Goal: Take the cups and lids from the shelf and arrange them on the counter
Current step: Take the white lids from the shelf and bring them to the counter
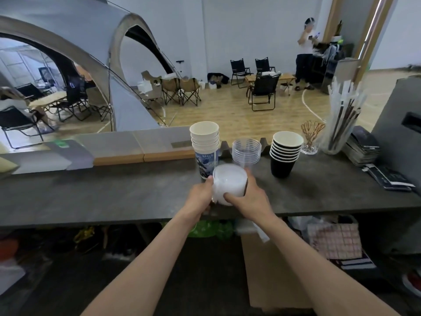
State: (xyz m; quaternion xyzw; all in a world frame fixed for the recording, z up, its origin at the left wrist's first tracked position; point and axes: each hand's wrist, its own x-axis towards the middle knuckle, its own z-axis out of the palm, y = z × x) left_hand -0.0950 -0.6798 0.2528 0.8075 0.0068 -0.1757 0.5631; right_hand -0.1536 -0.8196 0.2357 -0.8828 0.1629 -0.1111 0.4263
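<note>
Right now you have both hands wrapped around a stack of white lids (230,183), your left hand (200,197) cupping its left side with the fingers curled behind, and your right hand (250,197) closing on the right side with the thumb pressed across the front. Both grips are closed snugly on the stack, which makes sense: loose lids slide off one another, so squeezing from two sides keeps the pile together as one piece. The stack sits low over the near part of the counter (114,197), just in front of the cups; whether its bottom is touching the surface I cannot tell, because your fingers hide it. Just behind it stands a stack of white paper cups (205,142) with a blue printed wrap, upright and mouth up. To its right is a stack of clear plastic cups (246,151), and further right a stack of black cups (284,153), all in a rough row along the back of the counter. That row suggests the lids belong in front of or beside their cups, so each kind stays easy to match. Farther right, a glass of stirrers (311,137) and a jar of straws (341,124) stand clear of your working spot. Below the counter, the shelf (330,236) holds bags and boxes.
</note>
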